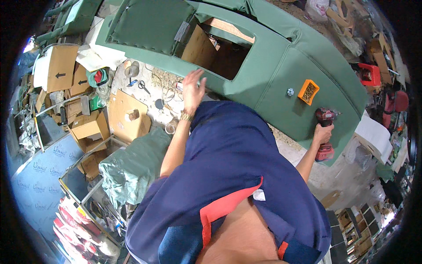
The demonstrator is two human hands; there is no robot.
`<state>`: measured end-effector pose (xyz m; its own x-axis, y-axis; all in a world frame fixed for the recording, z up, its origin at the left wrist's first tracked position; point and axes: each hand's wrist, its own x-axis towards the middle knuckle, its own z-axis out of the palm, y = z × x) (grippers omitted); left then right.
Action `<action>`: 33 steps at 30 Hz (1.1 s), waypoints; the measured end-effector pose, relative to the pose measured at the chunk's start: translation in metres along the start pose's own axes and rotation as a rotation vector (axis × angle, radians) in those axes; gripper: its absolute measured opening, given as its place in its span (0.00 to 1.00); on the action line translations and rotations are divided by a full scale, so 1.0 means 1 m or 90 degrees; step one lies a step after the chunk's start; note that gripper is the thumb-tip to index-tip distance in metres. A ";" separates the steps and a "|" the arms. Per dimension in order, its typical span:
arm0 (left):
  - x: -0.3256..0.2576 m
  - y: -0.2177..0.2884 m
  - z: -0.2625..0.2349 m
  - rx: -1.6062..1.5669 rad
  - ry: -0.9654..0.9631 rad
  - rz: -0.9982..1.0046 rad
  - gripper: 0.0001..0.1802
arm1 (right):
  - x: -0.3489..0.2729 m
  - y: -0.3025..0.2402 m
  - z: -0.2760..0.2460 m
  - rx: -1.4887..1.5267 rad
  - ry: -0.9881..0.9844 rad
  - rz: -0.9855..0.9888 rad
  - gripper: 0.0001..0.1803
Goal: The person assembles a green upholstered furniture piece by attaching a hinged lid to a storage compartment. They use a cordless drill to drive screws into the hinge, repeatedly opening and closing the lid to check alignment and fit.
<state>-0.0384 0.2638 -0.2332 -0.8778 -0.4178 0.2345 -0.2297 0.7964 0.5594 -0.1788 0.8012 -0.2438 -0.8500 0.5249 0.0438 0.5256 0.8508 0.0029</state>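
My right hand (324, 133) is wrapped round the grip of a red and black cordless drill (325, 115), held over the right end of a long green upholstered piece (277, 66). The drill's bit points to the right. Near the front edge of the green piece, my left hand (193, 90) holds nothing, its fingers stretched out. Beyond that hand is a rectangular opening (224, 59) showing bare wood inside, with a padded green lid (151, 26) folded back to its left. An orange bin of screws (308, 92) and a small metal part (290, 92) rest on the green surface.
Scissors (143, 87) lie on the littered floor to the left, beside a cardboard sheet (127, 115). Closer in are a green plastic-like sheet (136, 165) and an open cardboard box (90, 130). A red case (369, 75) and a white roll (373, 136) are at the right.
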 end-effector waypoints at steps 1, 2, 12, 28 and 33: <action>0.007 0.001 0.009 0.046 -0.022 0.073 0.17 | 0.000 0.001 0.001 0.009 0.008 0.002 0.35; 0.015 0.000 0.018 0.091 -0.041 0.147 0.17 | 0.001 0.002 0.001 0.019 0.012 0.009 0.35; 0.071 -0.050 0.024 0.085 -0.338 0.293 0.21 | -0.052 -0.008 -0.071 0.281 0.140 -0.082 0.26; 0.095 -0.062 0.019 -0.171 -0.481 0.176 0.23 | -0.190 -0.259 -0.172 0.733 -0.268 -0.217 0.09; 0.108 -0.062 0.013 -0.603 -0.448 -0.165 0.23 | -0.177 -0.344 -0.168 0.805 -0.624 -0.097 0.10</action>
<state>-0.1246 0.1751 -0.2523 -0.9558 0.0472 -0.2902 -0.2920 -0.0346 0.9558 -0.2029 0.4109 -0.0848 -0.8443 -0.1725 -0.5073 0.4960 0.1066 -0.8618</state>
